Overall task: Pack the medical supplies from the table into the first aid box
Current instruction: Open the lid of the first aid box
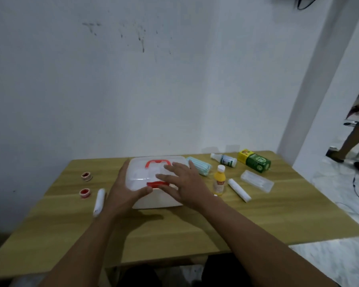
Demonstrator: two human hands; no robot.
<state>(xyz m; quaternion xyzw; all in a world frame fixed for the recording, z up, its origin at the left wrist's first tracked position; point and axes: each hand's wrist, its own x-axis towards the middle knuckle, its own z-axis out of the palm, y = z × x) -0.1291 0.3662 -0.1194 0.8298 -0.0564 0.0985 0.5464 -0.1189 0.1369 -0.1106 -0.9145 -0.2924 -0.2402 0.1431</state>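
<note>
The first aid box (141,174) sat mid-table (195,235), lid down, with its red latch (158,184) at its 6 o'clock edge. The cloudy plastic hid whatever was inside. The left hand (122,191) lay straight-fingered along the box's 9 o'clock side, thumb by the latch. The right hand (184,183) was spread flat on the lid. At 9 o'clock lay tape rolls (86,176) and a bandage roll (98,201). From 1 to 3 o'clock lay masks (201,166), a white bottle (224,159), a carton (254,163), a yellow bottle (219,182) and a clear case (257,180).

Near edge of the table (195,235) is open; yellow bottle (219,181) and white roll (239,190) crowd right of the box (140,172).
</note>
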